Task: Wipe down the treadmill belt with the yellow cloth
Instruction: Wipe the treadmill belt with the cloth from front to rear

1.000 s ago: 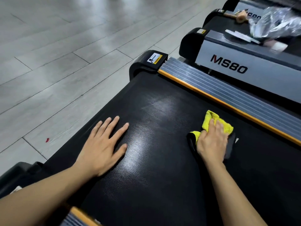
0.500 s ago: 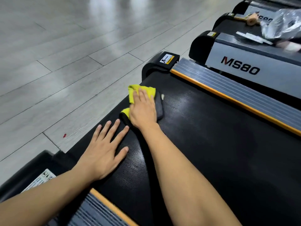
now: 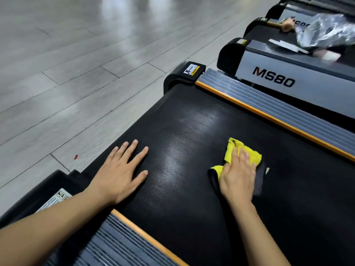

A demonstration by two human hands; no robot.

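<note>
The treadmill belt [image 3: 192,150] is black with a fine dotted texture that shows as a pale grey sheen where light falls on it. The cloth [image 3: 247,154] is bright yellow on one face and dark grey to black on the other. The side rails [image 3: 288,114] are grey with lengthwise ribs, each edged by an orange strip [image 3: 269,120]. The end cap [image 3: 180,77] is black and bears a white and yellow label [image 3: 192,69]. The neighbouring treadmill [image 3: 288,81] is silver-grey, lettered MS80 in black with a red stroke in the M. The floor [image 3: 76,73] is pale grey planks with a small red spot [image 3: 75,157].
</note>
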